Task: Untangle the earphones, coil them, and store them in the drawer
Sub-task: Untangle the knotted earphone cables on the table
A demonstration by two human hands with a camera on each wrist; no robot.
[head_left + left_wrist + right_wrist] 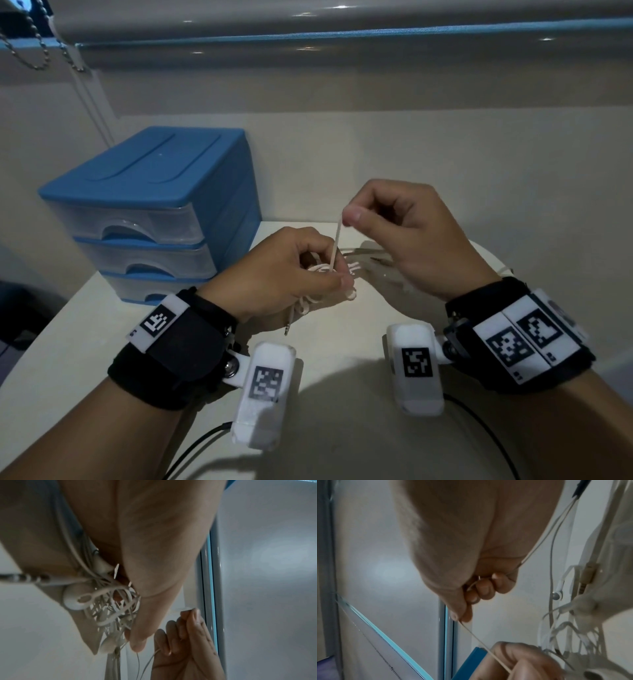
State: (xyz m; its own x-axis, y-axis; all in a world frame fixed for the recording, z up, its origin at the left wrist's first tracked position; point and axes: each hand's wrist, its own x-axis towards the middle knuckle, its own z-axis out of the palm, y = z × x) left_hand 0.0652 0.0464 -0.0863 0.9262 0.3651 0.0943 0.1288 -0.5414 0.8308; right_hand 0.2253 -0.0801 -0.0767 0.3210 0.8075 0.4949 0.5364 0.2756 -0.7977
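White earphones (322,284) hang as a tangled bunch from my left hand (291,270), held just above the white table (342,394). In the left wrist view the knot of thin cords (109,604) and an earbud (73,599) fill the palm. My right hand (404,233) pinches one cord (337,243) between thumb and forefinger and holds it taut, up and right of the knot. The same strand (481,642) runs from my right fingertips (462,616) down to the left hand. The metal plug (287,329) dangles below my left hand.
A blue drawer unit (150,209) with three translucent drawers, all shut, stands at the back left of the table. Black cables (479,421) trail off the wrist cameras near the front edge. A window blind with a bead chain (37,51) hangs behind.
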